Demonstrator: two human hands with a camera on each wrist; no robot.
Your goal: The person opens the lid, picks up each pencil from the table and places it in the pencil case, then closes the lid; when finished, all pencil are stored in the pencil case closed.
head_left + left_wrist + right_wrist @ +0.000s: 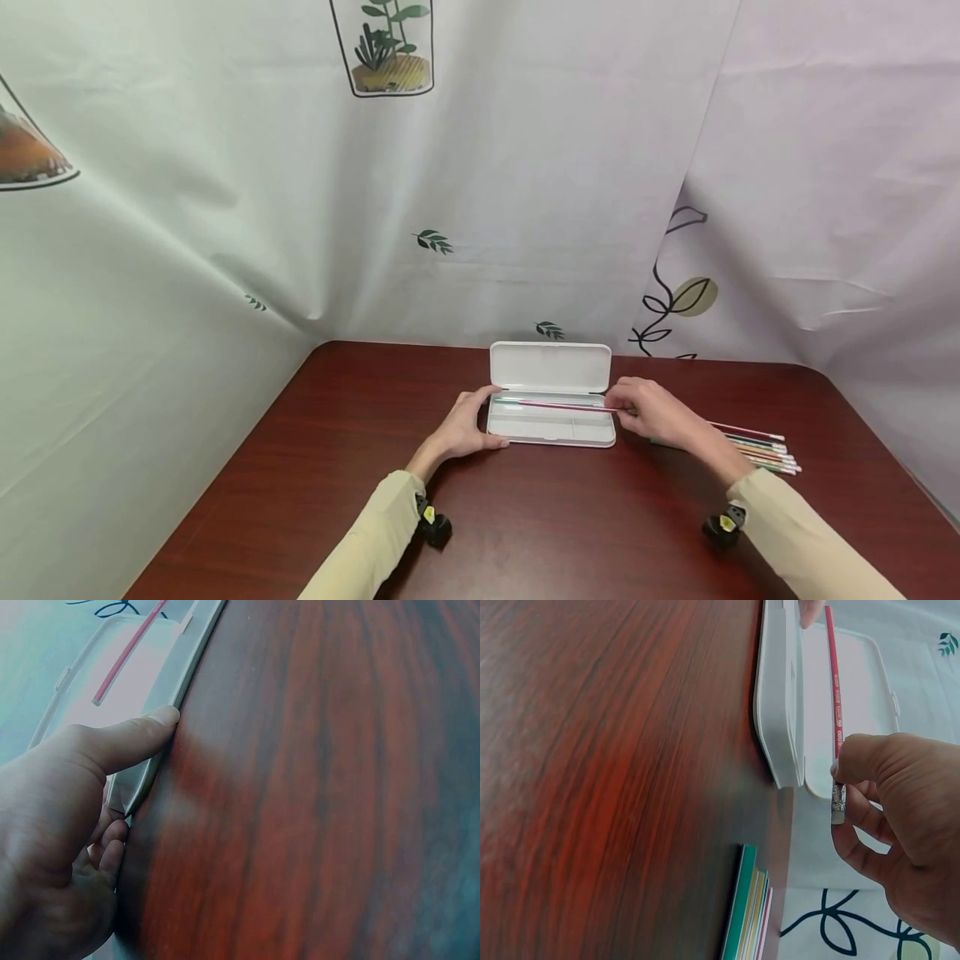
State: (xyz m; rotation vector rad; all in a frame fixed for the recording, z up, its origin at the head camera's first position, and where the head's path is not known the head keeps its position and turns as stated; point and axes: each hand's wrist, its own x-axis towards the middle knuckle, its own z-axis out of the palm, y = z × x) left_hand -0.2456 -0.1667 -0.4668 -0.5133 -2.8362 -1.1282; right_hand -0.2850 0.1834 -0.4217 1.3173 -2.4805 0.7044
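A white pencil case (551,429) lies with its lid (550,367) raised at the back. My left hand (463,427) grips the case's left end, thumb at the front edge and fingers towards the back corner. In the left wrist view the thumb (139,739) presses along the rim. My right hand (651,410) pinches a red pencil (835,690) near its eraser end, between thumb and fingers. The pencil stretches leftward over the case's back compartment. A pale green strip (504,401) shows inside the case, at the left of that compartment.
Several coloured pencils (765,454) lie in a bundle on the dark red wooden table (570,525), right of the case and partly behind my right forearm. A white patterned cloth (525,208) hangs along the table's back and left sides.
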